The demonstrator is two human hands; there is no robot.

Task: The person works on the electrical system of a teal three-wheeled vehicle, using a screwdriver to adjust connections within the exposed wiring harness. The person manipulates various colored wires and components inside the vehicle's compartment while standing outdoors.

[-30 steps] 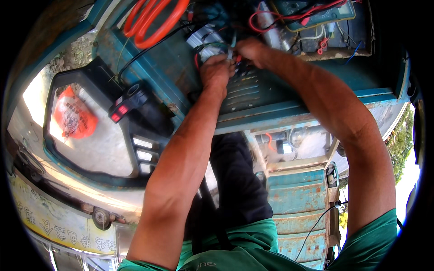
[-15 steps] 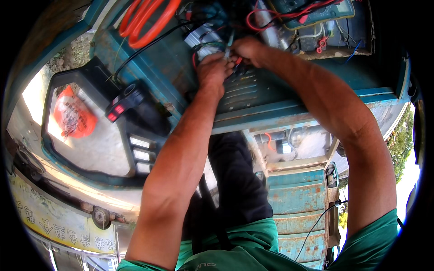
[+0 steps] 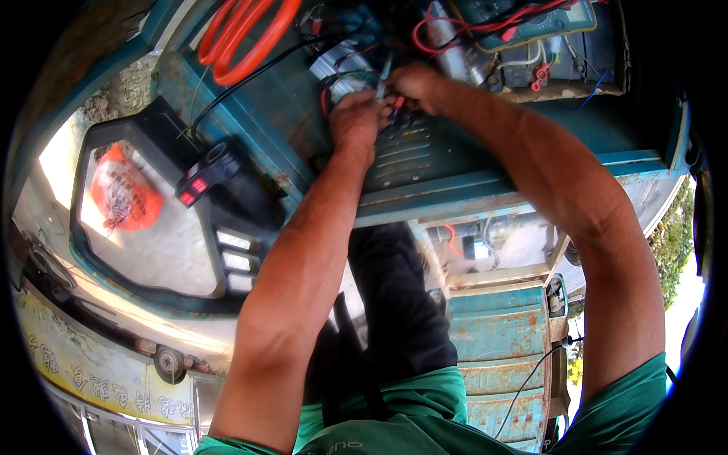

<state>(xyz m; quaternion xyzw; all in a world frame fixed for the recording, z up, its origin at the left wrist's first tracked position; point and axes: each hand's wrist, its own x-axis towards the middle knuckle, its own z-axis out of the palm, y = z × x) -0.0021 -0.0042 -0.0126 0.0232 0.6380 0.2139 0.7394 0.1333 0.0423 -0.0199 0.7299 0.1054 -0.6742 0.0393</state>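
Both my hands meet at a bundle of wiring inside a teal metal compartment. My left hand (image 3: 355, 119) is closed, fingertips pinching at a pale wire connector (image 3: 381, 85). From the right, my right hand (image 3: 418, 85) is closed too, its fingers at the same wires; a small red piece (image 3: 400, 101) shows just beneath them. Exactly which wire each hand grips is partly hidden by the fingers. Right beyond my left hand sits a silver finned metal box (image 3: 334, 64), with dark, red and green wires running from it.
A coiled orange hose (image 3: 246, 45) lies at the upper left. A multimeter (image 3: 535, 23) with red and black leads rests at the upper right, above loose wires with red terminals (image 3: 540, 76). A black plastic unit with red lights (image 3: 205, 174) stands left, near an orange bag (image 3: 125, 189).
Hardly anything differs. Both hands stay at the wiring with only slight finger movement, and the view has shifted a little.
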